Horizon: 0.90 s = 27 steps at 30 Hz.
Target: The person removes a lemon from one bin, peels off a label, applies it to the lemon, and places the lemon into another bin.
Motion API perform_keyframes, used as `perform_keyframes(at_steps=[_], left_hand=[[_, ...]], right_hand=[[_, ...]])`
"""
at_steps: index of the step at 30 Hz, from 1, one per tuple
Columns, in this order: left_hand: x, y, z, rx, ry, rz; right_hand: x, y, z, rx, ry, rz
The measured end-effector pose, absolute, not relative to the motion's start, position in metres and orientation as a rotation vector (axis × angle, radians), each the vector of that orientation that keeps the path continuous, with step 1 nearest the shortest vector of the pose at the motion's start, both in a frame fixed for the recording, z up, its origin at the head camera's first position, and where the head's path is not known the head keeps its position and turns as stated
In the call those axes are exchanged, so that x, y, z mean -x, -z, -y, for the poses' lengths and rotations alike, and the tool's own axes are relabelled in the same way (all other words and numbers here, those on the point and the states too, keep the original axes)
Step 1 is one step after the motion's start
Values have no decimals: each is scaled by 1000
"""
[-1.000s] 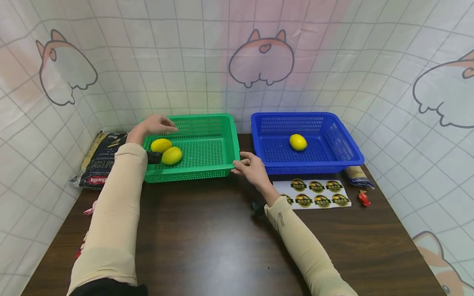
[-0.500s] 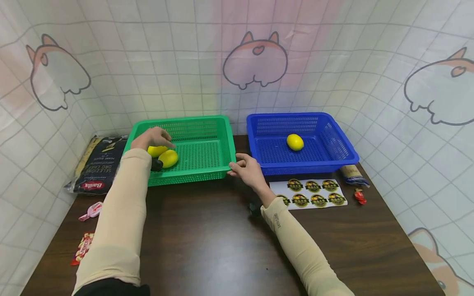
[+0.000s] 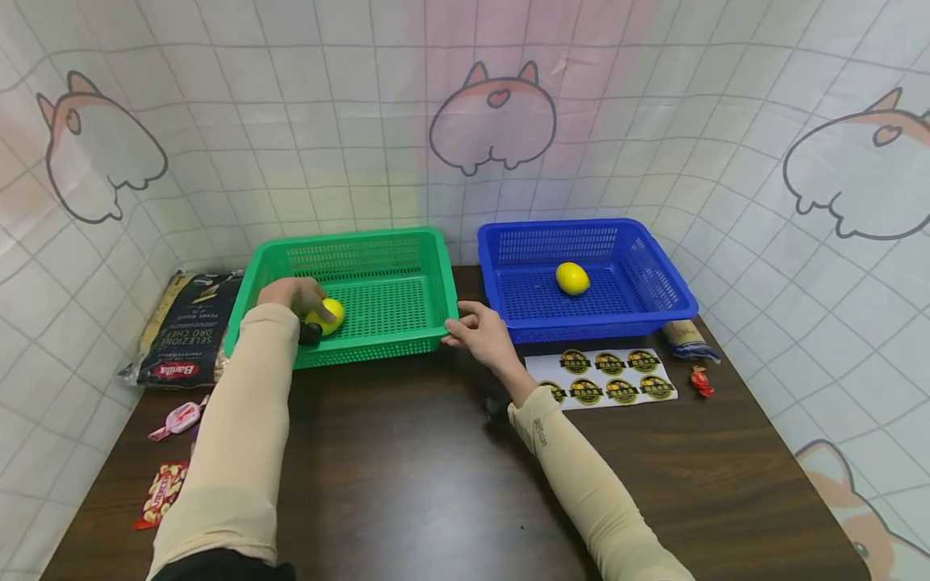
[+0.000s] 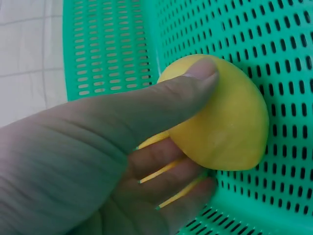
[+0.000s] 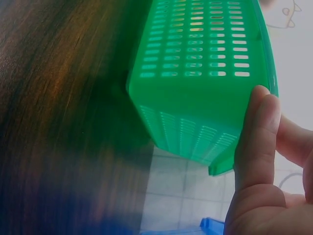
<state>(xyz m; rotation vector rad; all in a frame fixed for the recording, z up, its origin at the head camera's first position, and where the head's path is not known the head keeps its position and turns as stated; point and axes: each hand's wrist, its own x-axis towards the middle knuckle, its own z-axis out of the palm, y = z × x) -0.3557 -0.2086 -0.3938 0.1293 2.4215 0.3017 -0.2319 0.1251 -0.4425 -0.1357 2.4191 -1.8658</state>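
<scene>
My left hand point(image 3: 292, 295) is inside the green plastic basket point(image 3: 385, 353), over its left end. In the left wrist view the thumb presses on top of a yellow lemon point(image 4: 230, 122) and the fingers curl round its underside. Slivers of a second lemon point(image 4: 182, 194) show between those fingers; the rest of it is hidden by the hand. At the basket's front right corner, my right hand point(image 3: 485, 335) pinches the green rim, thumb outside and forefinger behind, as the right wrist view shows.
A blue basket point(image 3: 603, 329) holding one lemon point(image 3: 572, 278) stands to the right. Before it lies a sticker sheet point(image 3: 609, 379), with a red wrapped candy point(image 3: 701, 381) beside it. Leftward are a black pasta bag point(image 3: 196, 327), a pink candy point(image 3: 180, 418) and a red snack packet point(image 3: 163, 494).
The left hand has come down from above the basket's left side onto the lemons and now grips one. The right hand stays at the basket corner. The head view has shifted slightly.
</scene>
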Motion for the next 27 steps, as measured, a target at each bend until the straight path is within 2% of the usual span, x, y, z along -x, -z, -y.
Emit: perform_keyframes(at_steps=[12,19,27], left_hand=[[358,385,206,-299,-530,-2325],[347,364,206,-428,-596,-2529],[322,343,203,-524,-980,-2570]], right_hand=[[231,439,-129,167,1766,-2498],[230,442,-130,190,1689,-2562],[216,430,-151,310,1457,-2676]])
